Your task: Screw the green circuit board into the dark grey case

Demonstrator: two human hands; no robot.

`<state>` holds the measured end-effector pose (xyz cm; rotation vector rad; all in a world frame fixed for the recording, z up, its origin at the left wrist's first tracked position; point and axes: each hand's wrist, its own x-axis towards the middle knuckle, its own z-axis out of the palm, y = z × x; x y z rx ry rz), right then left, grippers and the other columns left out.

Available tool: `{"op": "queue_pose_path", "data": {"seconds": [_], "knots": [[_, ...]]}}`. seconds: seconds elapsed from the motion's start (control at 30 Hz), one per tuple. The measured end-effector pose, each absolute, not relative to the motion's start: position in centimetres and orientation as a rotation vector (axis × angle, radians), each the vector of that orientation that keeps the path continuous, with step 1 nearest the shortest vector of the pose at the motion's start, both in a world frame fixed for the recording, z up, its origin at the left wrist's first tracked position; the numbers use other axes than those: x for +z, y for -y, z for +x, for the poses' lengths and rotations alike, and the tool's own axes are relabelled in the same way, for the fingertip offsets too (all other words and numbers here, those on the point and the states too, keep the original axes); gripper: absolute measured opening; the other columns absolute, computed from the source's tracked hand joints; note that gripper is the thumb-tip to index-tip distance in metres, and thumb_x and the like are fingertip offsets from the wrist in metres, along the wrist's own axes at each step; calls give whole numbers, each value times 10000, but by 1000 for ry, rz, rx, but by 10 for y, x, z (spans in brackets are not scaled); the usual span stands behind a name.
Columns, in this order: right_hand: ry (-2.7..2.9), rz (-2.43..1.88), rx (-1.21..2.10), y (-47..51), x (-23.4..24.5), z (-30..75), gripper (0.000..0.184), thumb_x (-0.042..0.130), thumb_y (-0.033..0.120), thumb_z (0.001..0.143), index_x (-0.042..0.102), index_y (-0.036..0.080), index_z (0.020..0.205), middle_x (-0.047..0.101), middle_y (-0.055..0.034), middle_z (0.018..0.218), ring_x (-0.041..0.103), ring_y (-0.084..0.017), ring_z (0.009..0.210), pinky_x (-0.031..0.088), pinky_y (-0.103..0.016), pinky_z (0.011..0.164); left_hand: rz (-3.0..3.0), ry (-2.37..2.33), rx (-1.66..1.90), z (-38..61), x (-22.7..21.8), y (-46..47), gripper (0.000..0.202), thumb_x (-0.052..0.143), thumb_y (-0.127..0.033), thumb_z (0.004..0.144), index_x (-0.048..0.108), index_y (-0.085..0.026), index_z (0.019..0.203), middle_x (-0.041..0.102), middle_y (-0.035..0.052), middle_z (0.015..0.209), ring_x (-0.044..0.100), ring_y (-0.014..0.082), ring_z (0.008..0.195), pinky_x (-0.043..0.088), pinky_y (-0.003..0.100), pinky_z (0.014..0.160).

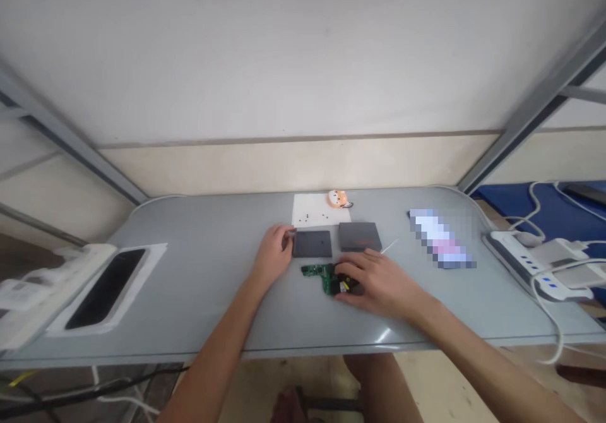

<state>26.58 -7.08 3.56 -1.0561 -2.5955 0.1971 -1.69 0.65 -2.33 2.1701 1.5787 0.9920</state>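
My left hand [274,252] is closed at the left edge of a flat dark grey plastic casing [312,244], with thumb and fingers at its corner. The casing lies on the desk. My right hand [376,281] reaches over a black part with a yellow-and-white label [344,286], its fingers wrapped round it. A green circuit board [312,271] sticks out to the left of that part. Just above my right hand lies a second dark grey cover [360,237]. A thin light-coloured stick [390,246] shows beside this cover, partly hidden by my hand.
A white paper [307,205] at the back holds several tiny dark pieces, perhaps screws, and an orange-and-white animal-face item [337,199]. A phone [440,238] lies right, a dark phone [108,289] left. Power strips with cables [530,265] stand at the right and left edges.
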Motion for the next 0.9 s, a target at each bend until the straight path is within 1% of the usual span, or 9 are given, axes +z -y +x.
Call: {"op": "queue_pose_path", "data": {"seconds": [0.1,0.13,0.17,0.23,0.37,0.47,0.57,0.73,0.9], "knots": [[2594,-1055,106,44,58,263,372,576,525,991,706,225,1167,743,-87,1145,698,-250,939,514,-422,867,2150,-1589,969,-16,-21,-5,213,519,-158,981,661,-190,1136,666,86,1038,618,241,1042,514,426,972],[2585,-1085,69,32,63,261,373,572,510,996,704,225,1197,735,-98,1173,693,-259,970,502,-426,897,2141,-1594,961,-16,-21,-5,206,512,-173,991,665,-194,1129,664,86,1037,616,243,1048,516,425,968],[2586,-1118,34,20,68,260,379,584,498,991,703,225,1226,729,-110,1186,690,-267,976,495,-427,902,2132,-1600,953,-16,-20,-4,202,508,-184,999,668,-198,1122,663,85,1040,614,244,1057,516,424,967],[2617,-1151,-9,-1,71,256,366,631,493,961,728,235,1202,721,-119,1191,678,-285,984,482,-431,910,2119,-1606,938,-15,-18,-3,202,505,-188,1003,670,-204,1118,661,83,1047,612,243,1069,515,422,970],[2674,-1115,76,-18,58,252,341,647,494,948,753,256,1169,738,-89,1129,667,-283,978,479,-424,907,2115,-1595,917,-15,-16,0,214,498,-185,1006,668,-213,1133,659,79,1077,607,239,1081,507,422,990],[2667,-1084,105,-14,43,253,369,616,526,963,753,254,1171,739,-89,1164,673,-269,950,479,-429,901,2120,-1591,920,-15,-16,1,216,509,-193,1001,663,-219,1149,656,76,1080,603,240,1080,504,426,1005],[2639,-1047,104,-9,32,254,391,586,544,980,743,252,1187,735,-89,1188,683,-271,987,482,-430,893,2133,-1587,910,-16,-15,3,229,515,-192,995,661,-224,1169,652,74,1096,602,235,1074,511,415,996],[2599,-1029,131,-9,32,252,391,565,549,992,745,247,1165,746,-88,1162,690,-266,987,484,-424,888,2154,-1587,897,-17,-15,4,237,514,-207,1003,669,-221,1183,652,80,1112,601,237,1091,513,413,996],[2557,-1085,218,-11,34,252,361,615,542,970,758,251,1129,752,-62,1177,701,-242,975,495,-396,883,2172,-1576,894,-18,-15,4,250,511,-217,1013,678,-235,1198,659,76,1093,601,240,1081,523,412,982]]}}
